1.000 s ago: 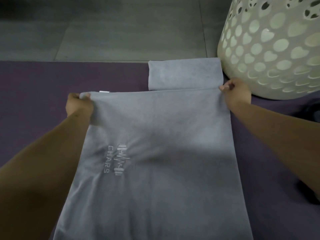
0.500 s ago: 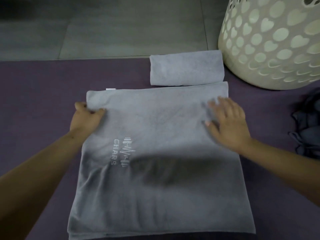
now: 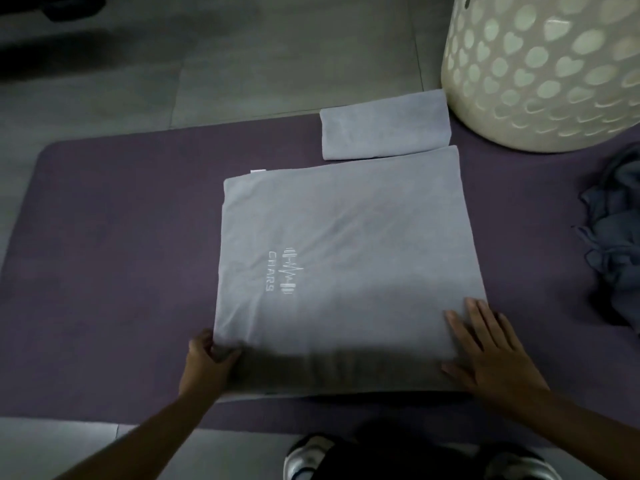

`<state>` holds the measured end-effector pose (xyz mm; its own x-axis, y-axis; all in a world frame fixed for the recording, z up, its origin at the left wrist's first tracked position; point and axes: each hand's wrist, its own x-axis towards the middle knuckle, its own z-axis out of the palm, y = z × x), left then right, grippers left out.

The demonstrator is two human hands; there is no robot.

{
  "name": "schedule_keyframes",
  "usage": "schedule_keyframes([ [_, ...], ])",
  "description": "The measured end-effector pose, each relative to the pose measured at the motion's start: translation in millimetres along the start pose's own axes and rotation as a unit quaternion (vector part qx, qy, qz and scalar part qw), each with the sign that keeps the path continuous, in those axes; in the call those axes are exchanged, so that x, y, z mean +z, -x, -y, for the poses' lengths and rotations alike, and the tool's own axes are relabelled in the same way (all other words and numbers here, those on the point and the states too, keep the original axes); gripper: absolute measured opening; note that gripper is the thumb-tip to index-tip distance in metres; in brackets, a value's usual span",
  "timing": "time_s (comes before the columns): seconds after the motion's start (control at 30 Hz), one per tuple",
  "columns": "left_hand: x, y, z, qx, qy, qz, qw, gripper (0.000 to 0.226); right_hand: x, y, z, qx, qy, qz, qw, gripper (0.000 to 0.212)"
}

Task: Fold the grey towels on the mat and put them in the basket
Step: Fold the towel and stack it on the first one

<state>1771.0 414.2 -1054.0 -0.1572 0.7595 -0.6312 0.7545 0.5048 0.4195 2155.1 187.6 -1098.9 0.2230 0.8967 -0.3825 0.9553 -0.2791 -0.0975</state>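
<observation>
**Between both hands: a half-folded grey towel, soft and ready for its next fold**

Between the two hands lies the large grey microfibre towel with a white embroidered logo, doubled over and flat on the purple foam mat. It looks light, limp and a little grippy, so it should hold a crease but sag wherever it is unsupported; the near corners seem the best places to take it for the next fold.

At its near-left corner the left hand curls its fingers around the towel's edge, gripping the layers. On the near-right corner the right hand rests palm down, fingers straight and spread, pressing the cloth flat. Both forearms reach forward from the bottom of the view.

Beyond the hands, touching the big towel's far edge, sits a small folded grey towel. Just right of it stands the cream plastic basket with heart-shaped holes. Right of the right hand, a crumpled blue-grey cloth pile waits.
</observation>
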Motion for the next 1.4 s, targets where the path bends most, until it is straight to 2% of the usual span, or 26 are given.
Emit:
schedule_keyframes([
  [0.13, 5.2, 24.2, 16.4, -0.026, 0.013, -0.04, 0.999, 0.05, -2.5, 21.0, -4.3, 0.007, 0.003, 0.03, 1.0, 0.084],
  [0.23, -4.0, 33.2, -7.3, -0.045, 0.064, 0.005, 0.997, 0.057, -12.0, 18.4, 3.8, -0.018, -0.005, -0.002, 1.0, 0.08],
  [0.33, -11.6, 55.5, -50.1, 0.026, 0.071, 0.045, 0.996, 0.07, -26.6, 9.6, 18.2, -0.045, -0.099, -0.055, 0.993, 0.063],
  [0.4, -5.1, 82.3, -83.0, 0.099, 0.054, 0.058, 0.992, 0.073, -40.9, 3.7, 31.1, -0.022, -0.221, -0.063, 0.973, 0.051],
  [0.47, 15.6, 106.7, -106.5, 0.151, 0.062, 0.078, 0.983, 0.07, -60.0, -1.2, 43.1, 0.047, -0.402, -0.013, 0.914, 0.033],
  [0.53, 47.4, 129.6, -122.4, 0.204, 0.053, 0.102, 0.972, 0.07, -76.4, -7.0, 48.5, 0.101, -0.554, 0.02, 0.826, 0.021],
  [0.57, 66.0, 140.1, -127.8, 0.229, 0.034, 0.125, 0.965, 0.072, -81.2, -10.1, 47.9, 0.124, -0.617, 0.024, 0.777, 0.021],
  [0.63, 104.4, 159.7, -138.3, 0.284, -0.018, 0.188, 0.94, 0.076, -90.5, -12.7, 41.2, 0.165, -0.7, 0.047, 0.693, 0.031],
  [0.7, 141.0, 172.9, -145.7, 0.314, -0.041, 0.272, 0.909, 0.076, -94.2, -11.3, 32.4, 0.205, -0.74, 0.056, 0.639, 0.042],
  [0.77, 170.3, 179.9, -148.6, 0.326, -0.07, 0.349, 0.876, 0.073, -88.9, -8.3, 23.2, 0.285, -0.747, 0.04, 0.599, 0.041],
  [0.8, 180.1, 180.6, -148.3, 0.324, -0.082, 0.368, 0.868, 0.068, -81.3, -7.0, 18.3, 0.318, -0.726, 0.035, 0.609, 0.035],
  [0.83, 186.1, 178.2, -146.9, 0.32, -0.079, 0.365, 0.871, 0.062, -79.0, -4.0, 15.5, 0.324, -0.693, 0.05, 0.641, 0.03],
  [0.87, 187.5, 172.7, -144.6, 0.322, -0.067, 0.342, 0.88, 0.055, -73.9, -1.8, 10.9, 0.306, -0.622, 0.093, 0.715, 0.035],
  [0.9, 185.9, 164.5, -139.3, 0.332, -0.074, 0.294, 0.893, 0.049, -68.4, -0.1, 6.0, 0.279, -0.546, 0.131, 0.779, 0.05],
  [0.93, 182.2, 153.9, -131.7, 0.348, -0.108, 0.241, 0.9, 0.051, -60.3, 0.3, 2.0, 0.257, -0.485, 0.152, 0.822, 0.063],
  [0.97, 177.1, 142.1, -121.7, 0.362, -0.166, 0.193, 0.897, 0.063, -56.7, 1.9, 0.6, 0.245, -0.453, 0.157, 0.843, 0.061],
  [1.03, 165.0, 119.5, -97.7, 0.378, -0.287, 0.126, 0.871, 0.078, -54.1, 3.1, 2.2, 0.26, -0.407, 0.134, 0.865, 0.038],
  [1.1, 156.9, 102.8, -72.9, 0.392, -0.337, 0.08, 0.852, 0.067, -52.7, 5.9, 6.1, 0.258, -0.374, 0.109, 0.884, 0.03],
  [1.2, 150.9, 92.8, -52.1, 0.422, -0.366, 0.041, 0.828, 0.058, -56.1, 13.9, 8.1, 0.244, -0.385, 0.051, 0.888, 0.02],
  [1.3, 154.2, 91.5, -45.9, 0.468, -0.372, 0.03, 0.801, 0.06, -59.5, 17.2, 3.3, 0.238, -0.405, -0.01, 0.883, 0.01],
  [1.4, 161.4, 92.3, -44.4, 0.47, -0.393, 0.056, 0.788, 0.064, -52.7, 16.4, -6.5, 0.247, -0.365, 0.043, 0.897, 0.014],
])
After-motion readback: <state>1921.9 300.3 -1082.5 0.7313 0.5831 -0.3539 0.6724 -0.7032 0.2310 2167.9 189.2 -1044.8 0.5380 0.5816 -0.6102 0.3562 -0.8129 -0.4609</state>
